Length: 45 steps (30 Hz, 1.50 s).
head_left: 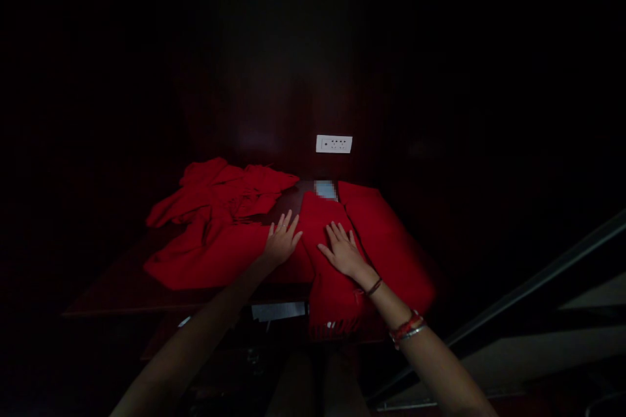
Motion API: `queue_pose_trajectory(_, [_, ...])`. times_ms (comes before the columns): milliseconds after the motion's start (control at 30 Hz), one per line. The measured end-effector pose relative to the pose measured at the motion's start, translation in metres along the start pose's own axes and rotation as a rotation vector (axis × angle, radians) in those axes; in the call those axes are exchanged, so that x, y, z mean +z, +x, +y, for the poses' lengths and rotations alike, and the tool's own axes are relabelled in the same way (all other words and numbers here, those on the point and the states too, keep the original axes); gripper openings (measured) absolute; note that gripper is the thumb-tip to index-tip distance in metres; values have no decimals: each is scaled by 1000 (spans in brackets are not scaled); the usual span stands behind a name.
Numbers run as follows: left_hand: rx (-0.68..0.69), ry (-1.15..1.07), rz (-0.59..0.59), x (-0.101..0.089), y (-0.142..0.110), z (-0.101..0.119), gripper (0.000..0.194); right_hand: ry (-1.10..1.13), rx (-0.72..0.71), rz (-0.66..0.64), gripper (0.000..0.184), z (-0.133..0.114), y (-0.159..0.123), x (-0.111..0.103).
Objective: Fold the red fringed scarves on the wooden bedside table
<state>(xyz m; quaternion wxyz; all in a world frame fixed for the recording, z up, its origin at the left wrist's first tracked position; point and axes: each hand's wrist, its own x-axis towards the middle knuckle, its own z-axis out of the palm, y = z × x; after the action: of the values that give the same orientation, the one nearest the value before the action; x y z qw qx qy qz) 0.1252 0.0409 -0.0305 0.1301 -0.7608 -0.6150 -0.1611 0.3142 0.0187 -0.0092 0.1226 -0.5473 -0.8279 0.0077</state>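
Observation:
A red fringed scarf point(327, 273) lies folded lengthwise on the desk, its tassels hanging over the front edge. My right hand point(345, 254) rests flat on it with the fingers spread. To its left, my left hand point(283, 241) is also open, palm down, by the edge of a spread red cloth point(220, 260). Behind that cloth lies a crumpled heap of red fabric point(220, 182). Another neatly folded red cloth point(386, 234) sits just right of the scarf. Neither hand grips anything.
A white wall socket point(334, 144) is on the dark panel behind the desk point(117, 293). A pale blurred item point(325, 189) lies near the back. Under the desk edge, something light grey point(278, 311) shows. The surroundings are very dark.

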Motion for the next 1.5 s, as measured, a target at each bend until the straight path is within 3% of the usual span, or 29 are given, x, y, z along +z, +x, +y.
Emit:
queue_pose_trajectory(233, [20,6,-208,0,-11,-22,48,-1,12,-90,69,-14,-6,13])
queue_pose_trajectory(367, [16,-11,-224,-1,-12,-23,49,68,58,-196,69,-14,2,3])
queue_pose_trajectory(467, [26,-22,-195,-3,-13,-23,49,88,78,-140,63,-22,10,-3])
queue_pose_trajectory(533, [33,-26,-189,-4,-15,-23,49,65,38,-97,57,-29,14,0])
queue_pose_trajectory(700, [37,-15,-203,-4,-16,-24,47,11,12,-145,54,-36,18,13])
queue_pose_trajectory(867, [33,-26,-156,-7,-11,-21,45,137,-36,-233,56,-21,16,-3])
queue_pose_trajectory(1000, [200,-109,-51,-12,-5,-6,44,54,-18,-118,57,3,3,-11])
queue_pose_trajectory(1133, [364,-169,-195,-11,-3,5,45,-83,14,-111,58,21,-10,1])
queue_pose_trajectory(1333, [357,-172,-303,-10,-8,3,48,-61,13,-270,63,22,-8,-6])
queue_pose_trajectory(1500, [314,-158,-280,-16,-17,-13,56,-30,-20,-87,65,-2,-12,-14])
